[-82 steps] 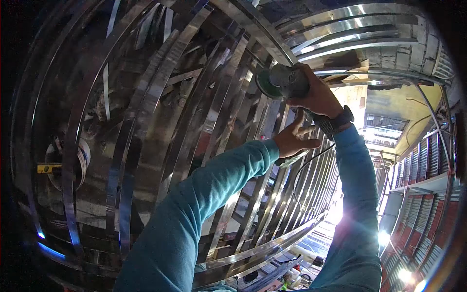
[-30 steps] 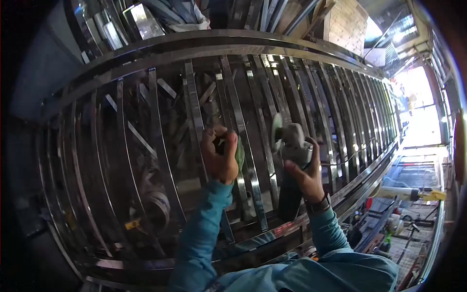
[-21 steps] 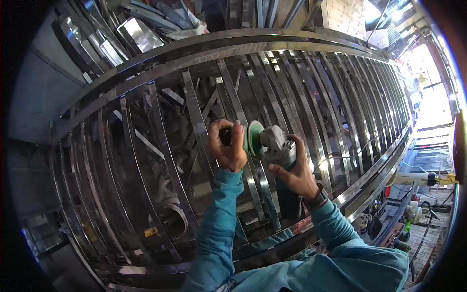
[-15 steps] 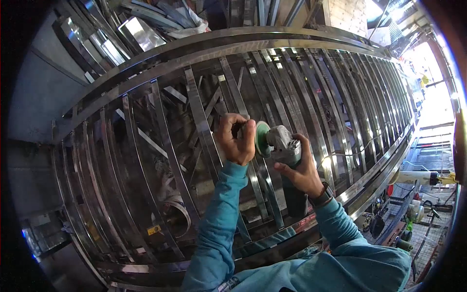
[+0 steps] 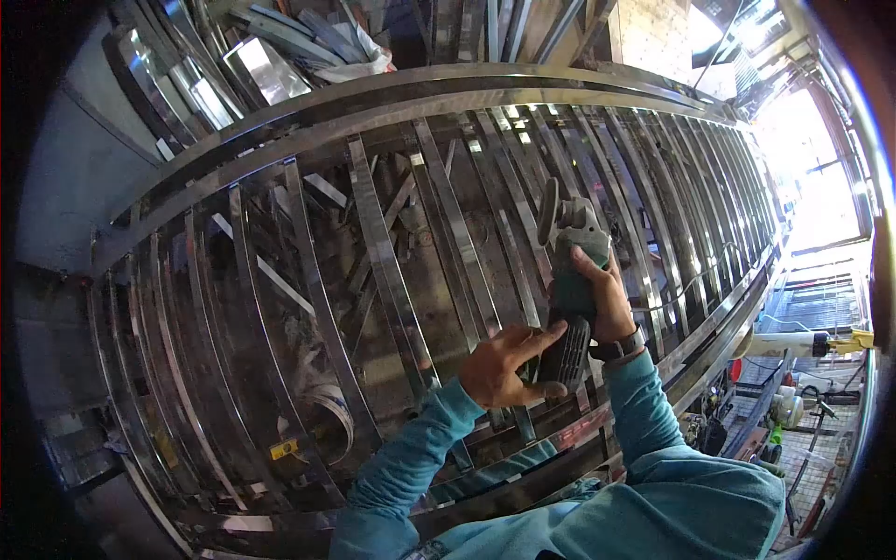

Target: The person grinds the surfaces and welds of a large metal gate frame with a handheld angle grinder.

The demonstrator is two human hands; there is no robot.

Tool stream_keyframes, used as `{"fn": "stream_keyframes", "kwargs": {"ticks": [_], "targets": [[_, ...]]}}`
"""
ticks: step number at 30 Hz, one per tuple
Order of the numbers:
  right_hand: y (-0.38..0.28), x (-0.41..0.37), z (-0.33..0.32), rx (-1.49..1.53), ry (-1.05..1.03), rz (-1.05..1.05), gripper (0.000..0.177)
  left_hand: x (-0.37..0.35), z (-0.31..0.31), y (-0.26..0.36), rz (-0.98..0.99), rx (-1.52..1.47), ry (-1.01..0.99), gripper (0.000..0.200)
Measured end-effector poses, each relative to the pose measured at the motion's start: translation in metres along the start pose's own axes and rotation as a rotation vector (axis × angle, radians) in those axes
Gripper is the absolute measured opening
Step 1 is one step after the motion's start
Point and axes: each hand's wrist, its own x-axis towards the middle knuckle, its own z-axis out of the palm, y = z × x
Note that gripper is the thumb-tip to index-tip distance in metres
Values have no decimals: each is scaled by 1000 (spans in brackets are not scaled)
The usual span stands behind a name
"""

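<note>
A green and black angle grinder (image 5: 575, 289) is tilted above a frame of shiny metal bars (image 5: 378, 233), its disc (image 5: 548, 212) edge-on at the upper left. My right hand (image 5: 607, 294) is closed around the grinder's green body, with the thumb lying across it. At the black rear end, my left hand (image 5: 513, 364) has its index finger and thumb on either side of the casing; its other fingers are curled and partly hidden. A cable (image 5: 691, 294) runs over the bars to the right of the grinder.
Long metal rails (image 5: 420, 107) bound the frame on its far side. Beyond them lie metal offcuts (image 5: 266, 70). Below the bars are loose strips and a coiled white band (image 5: 341, 411). Tools and machines (image 5: 784, 411) crowd the right side.
My left hand has left the disc and moved down to the grinder's rear end. My right hand has raised and turned the grinder, so the disc now sits higher and farther right.
</note>
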Motion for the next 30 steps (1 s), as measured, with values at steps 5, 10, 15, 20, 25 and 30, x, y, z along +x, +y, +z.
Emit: {"fn": "stream_keyframes", "kwargs": {"ticks": [5, 10, 15, 20, 25, 30], "targets": [[-3, 0, -2, 23, 12, -38, 46, 2, 1, -3, 221, 162, 37, 88], [-7, 22, -25, -18, -11, -61, 44, 12, 25, -13, 280, 364, -69, 87], [-18, 56, -61, -97, -27, -30, 31, 50, 45, -27, 371, 387, 86, 84], [-50, 82, -57, -86, -133, 68, 29, 99, 57, -40, 296, 473, -85, 83], [-79, 139, -60, -160, -84, 40, 23, 130, 62, -49, 154, 376, 80, 74], [-106, 177, -7, -496, -96, -12, 33, 167, 15, -51, -116, -42, 112, 105]]}}
